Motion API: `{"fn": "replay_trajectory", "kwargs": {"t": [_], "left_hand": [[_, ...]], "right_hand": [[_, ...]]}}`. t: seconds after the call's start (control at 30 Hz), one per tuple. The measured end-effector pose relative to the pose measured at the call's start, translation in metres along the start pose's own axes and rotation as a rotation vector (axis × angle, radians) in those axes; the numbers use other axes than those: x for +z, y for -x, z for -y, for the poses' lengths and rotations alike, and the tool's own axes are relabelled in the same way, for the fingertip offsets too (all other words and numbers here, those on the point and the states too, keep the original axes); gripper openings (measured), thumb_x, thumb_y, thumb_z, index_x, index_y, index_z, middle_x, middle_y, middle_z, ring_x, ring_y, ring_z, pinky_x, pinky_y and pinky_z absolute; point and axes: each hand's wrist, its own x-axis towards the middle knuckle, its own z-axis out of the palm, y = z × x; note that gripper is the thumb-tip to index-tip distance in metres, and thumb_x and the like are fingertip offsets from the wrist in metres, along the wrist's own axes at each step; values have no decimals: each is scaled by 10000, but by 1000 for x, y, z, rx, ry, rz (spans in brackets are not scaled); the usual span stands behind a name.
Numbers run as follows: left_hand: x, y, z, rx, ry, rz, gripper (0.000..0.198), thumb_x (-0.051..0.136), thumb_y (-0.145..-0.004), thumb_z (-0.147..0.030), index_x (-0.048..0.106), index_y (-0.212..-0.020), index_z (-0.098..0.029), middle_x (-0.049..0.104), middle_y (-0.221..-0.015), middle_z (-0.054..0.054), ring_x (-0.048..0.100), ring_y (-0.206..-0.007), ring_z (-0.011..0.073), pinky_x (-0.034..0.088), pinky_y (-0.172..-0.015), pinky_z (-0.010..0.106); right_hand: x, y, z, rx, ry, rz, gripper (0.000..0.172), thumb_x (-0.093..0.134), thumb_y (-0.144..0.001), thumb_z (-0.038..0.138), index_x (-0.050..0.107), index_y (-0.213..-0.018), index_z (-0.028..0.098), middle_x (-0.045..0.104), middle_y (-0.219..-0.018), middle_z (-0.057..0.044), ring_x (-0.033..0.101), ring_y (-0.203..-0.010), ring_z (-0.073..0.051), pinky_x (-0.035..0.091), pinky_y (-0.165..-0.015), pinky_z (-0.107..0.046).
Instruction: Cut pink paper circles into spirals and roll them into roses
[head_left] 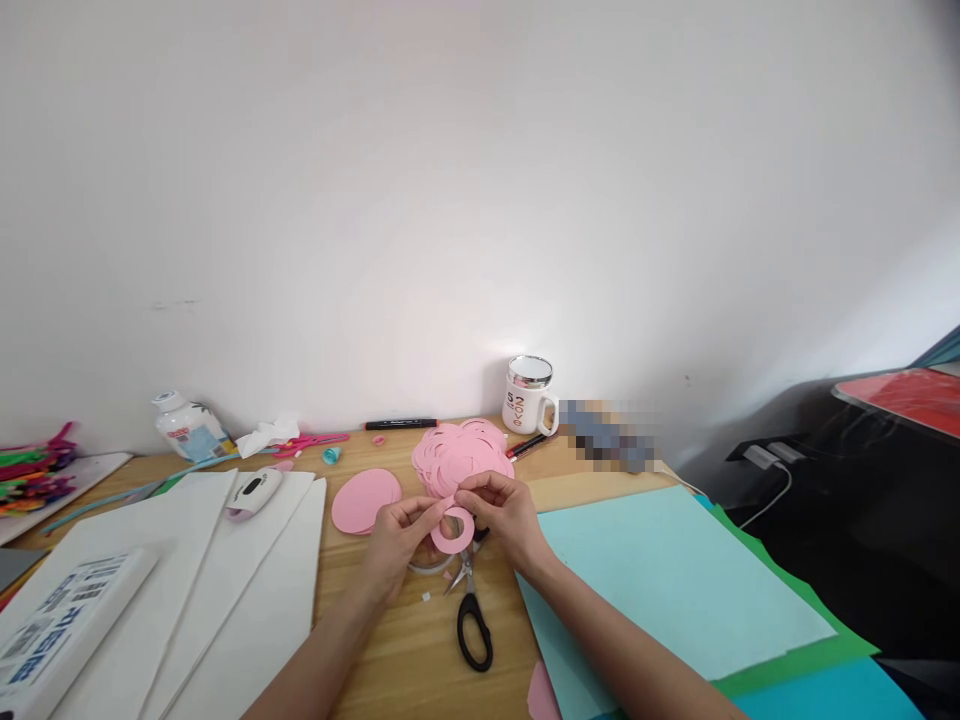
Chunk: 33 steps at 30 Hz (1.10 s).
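Observation:
Between my two hands is a pink paper ring with a round hole. My left hand pinches its upper left edge, fingers closed. On the opposite side my right hand pinches the upper right edge with thumb and forefinger. Black-handled scissors lie just below the ring, blades partly apart and one handle partly hidden. Under the ring I can make out part of a clear roll of tape. Behind my hands rests a heap of pink paper rings. A stack of pink paper discs lies to the left.
White boards cover the left, bearing a white glue-tape dispenser and a long box. Blue and green paper sheets lie right. Along the wall stand a lidded mug, a white bottle and a black marker.

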Motion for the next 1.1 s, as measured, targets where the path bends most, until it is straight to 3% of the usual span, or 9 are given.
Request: {"fn": "replay_trajectory", "kwargs": {"t": [0.2, 0.47, 0.73, 0.87, 1.1], "left_hand": [[-2, -1, 4, 3, -7, 18, 360, 684, -663, -470, 639, -625, -114, 618, -589, 25, 482, -472, 97, 391, -456, 206], [-1, -1, 0, 2, 1, 11, 378, 705, -640, -462, 604, -529, -115, 598, -558, 13, 474, -463, 86, 379, -436, 192], [-3, -3, 1, 31, 40, -53, 322, 729, -620, -425, 686, -645, -107, 624, -590, 33, 479, -496, 102, 410, -459, 207], [-3, -2, 2, 24, 50, -27, 319, 728, -625, -420, 658, -583, -111, 616, -572, 24, 485, -489, 95, 405, -453, 198], [-2, -1, 2, -15, 41, 43, 326, 717, -641, -434, 689, -660, -110, 626, -582, 28, 488, -470, 85, 407, -456, 198]], "right_hand": [[-2, 0, 0, -39, 36, 7, 236, 789, -563, 344, 691, -682, 165, 693, -675, -33, 588, -572, -141, 453, -504, -238], [-1, 1, 2, -56, 28, 13, 219, 798, -546, 325, 663, -618, 168, 658, -571, 8, 556, -496, -115, 452, -487, -231], [0, 0, 2, -65, 79, 55, 272, 753, -616, 406, 728, -777, 188, 732, -779, -46, 654, -717, -190, 525, -711, -324], [0, 1, 1, -57, 50, 49, 268, 770, -594, 394, 709, -735, 174, 718, -729, -39, 646, -670, -176, 523, -675, -307], [-1, 2, 0, -43, -3, 81, 214, 794, -584, 307, 653, -664, 167, 668, -625, 7, 604, -565, -125, 478, -570, -241]]}}
